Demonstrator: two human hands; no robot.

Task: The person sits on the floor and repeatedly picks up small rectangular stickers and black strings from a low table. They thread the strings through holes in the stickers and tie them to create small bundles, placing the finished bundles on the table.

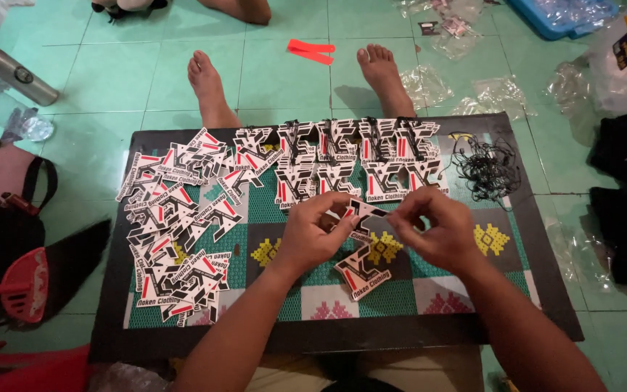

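Over the patterned mat [284, 297], cut-out tag [361, 247] between both hands — left hand [312, 236], right hand [437, 231] pinching it

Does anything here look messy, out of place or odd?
The loose tags on the mat's left lie in a jumbled, overlapping heap, while the strung tags along the top sit in tidy rows. A red strip lies alone on the floor, and crumpled clear bags are scattered near the feet. Nothing looks damaged.
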